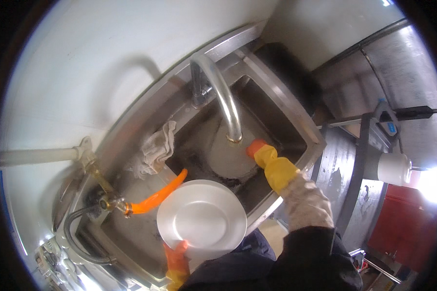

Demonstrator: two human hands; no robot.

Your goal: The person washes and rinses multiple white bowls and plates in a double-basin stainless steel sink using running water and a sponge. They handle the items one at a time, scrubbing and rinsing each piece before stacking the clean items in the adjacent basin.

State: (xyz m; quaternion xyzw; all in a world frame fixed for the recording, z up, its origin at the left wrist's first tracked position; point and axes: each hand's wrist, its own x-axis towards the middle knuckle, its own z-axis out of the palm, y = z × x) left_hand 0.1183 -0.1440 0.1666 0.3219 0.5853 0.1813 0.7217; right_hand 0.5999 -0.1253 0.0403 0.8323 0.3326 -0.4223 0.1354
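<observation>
A white round dish [200, 222], wide-rimmed and tilted, is held over the near side of the sink. My left hand [176, 254], in an orange and yellow rubber glove, grips it by the lower rim, thumb on top. My right hand [260, 148], gloved the same way, reaches into the far basin [276, 134] close to the faucet's mouth. A pale round shape [227, 158] shows at the bottom of that basin; whether it is a dish is not clear. The right fingers are bent by its edge, and I cannot see whether they hold anything.
A curved metal faucet [222, 94] arches over the far basin. A crumpled grey cloth [156, 151] lies on the divider. From a brass tap [109, 202], an orange hose [160, 196] points towards the dish. A grey-handled container [373, 131] stands at right; cutlery [56, 262] is at lower left.
</observation>
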